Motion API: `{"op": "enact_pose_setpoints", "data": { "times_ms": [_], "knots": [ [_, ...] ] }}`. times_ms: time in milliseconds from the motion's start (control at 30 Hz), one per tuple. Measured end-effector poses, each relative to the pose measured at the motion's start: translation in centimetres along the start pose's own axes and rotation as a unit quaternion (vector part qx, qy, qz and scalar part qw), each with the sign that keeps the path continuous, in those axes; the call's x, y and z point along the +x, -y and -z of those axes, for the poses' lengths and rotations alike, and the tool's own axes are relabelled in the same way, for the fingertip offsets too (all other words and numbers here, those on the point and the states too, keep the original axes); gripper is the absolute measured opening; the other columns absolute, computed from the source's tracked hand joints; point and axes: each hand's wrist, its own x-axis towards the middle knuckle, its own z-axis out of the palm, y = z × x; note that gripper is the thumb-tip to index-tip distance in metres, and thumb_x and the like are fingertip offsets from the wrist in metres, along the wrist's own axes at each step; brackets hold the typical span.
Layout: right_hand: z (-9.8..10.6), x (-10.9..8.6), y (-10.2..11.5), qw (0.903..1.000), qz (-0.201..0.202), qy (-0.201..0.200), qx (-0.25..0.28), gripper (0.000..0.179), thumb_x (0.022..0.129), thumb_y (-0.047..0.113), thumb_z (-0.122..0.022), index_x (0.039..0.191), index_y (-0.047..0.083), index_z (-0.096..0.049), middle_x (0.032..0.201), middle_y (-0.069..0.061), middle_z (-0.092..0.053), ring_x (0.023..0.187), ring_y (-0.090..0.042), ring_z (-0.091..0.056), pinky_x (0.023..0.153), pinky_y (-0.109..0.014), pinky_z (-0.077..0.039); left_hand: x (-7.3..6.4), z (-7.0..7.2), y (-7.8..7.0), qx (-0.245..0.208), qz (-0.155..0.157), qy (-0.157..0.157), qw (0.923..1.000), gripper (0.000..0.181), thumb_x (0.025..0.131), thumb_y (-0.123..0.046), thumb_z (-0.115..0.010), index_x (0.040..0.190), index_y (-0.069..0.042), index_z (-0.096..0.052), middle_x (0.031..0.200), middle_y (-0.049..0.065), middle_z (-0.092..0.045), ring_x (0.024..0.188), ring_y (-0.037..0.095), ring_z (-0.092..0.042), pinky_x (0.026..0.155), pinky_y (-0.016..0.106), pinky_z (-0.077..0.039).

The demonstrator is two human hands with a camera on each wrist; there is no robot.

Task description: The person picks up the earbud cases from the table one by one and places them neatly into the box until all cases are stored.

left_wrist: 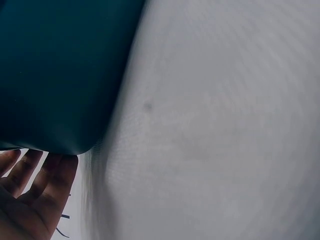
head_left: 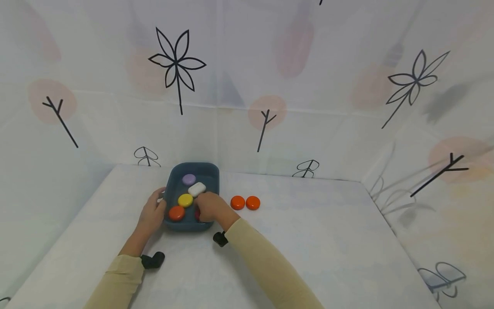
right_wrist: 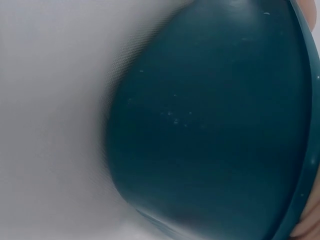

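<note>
A blue-teal tray (head_left: pixel 213 171) with raised walls stands toward the back left of the table. In it lie a purple round piece (head_left: pixel 189 180), a white rounded block (head_left: pixel 197 189), a yellow disc (head_left: pixel 185 200) and an orange-red disc (head_left: pixel 176 213). My left hand (head_left: pixel 153 213) rests with its fingers against the tray's left outer side. Over the tray's right wall reaches my right hand (head_left: pixel 210 207), its fingers curled down at a dark red disc (head_left: pixel 197 214). That disc is mostly hidden by the hand, and its grip is partly covered.
Two orange-red discs (head_left: pixel 237 203) (head_left: pixel 253 203) lie side by side on the white tabletop (head_left: pixel 308 240), right of the tray. A patterned white cloth (head_left: pixel 231 86) hangs behind the table's back edge. Black cameras (head_left: pixel 153 260) are strapped at both wrists.
</note>
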Motion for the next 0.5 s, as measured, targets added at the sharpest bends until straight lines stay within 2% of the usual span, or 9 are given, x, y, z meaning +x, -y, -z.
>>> {"op": "enact_pose_setpoints", "data": {
  "times_ms": [267, 500],
  "knots": [
    [-0.36, 0.18, -0.17, 1.0, 0.002, -0.004, 0.003, 0.018, 0.071, 0.017, -0.068, 0.087, 0.022, -0.062, 0.074, 0.01, -0.055, 0.071, -0.01, -0.049, 0.06, -0.019, -0.043, -0.05, 0.02, 0.14, 0.001, 0.0, -0.002, 1.0, 0.05, 0.09, -0.026, -0.023, 0.139, -0.015, -0.02, 0.138, 0.015, -0.03, 0.118, 0.036, -0.038, 0.096, 0.053, -0.033],
    [-0.55, 0.04, -0.73, 0.9987, 0.024, -0.031, 0.033, 0.016, 0.069, 0.019, -0.069, 0.083, 0.022, -0.061, 0.072, 0.011, -0.054, 0.07, -0.009, -0.049, 0.06, -0.017, -0.043, 0.01, 0.05, 0.13, 0.0, -0.004, -0.003, 1.0, 0.049, 0.091, -0.026, -0.023, 0.139, -0.015, -0.021, 0.138, 0.015, -0.031, 0.118, 0.035, -0.038, 0.096, 0.053, -0.033]
  ]
}}
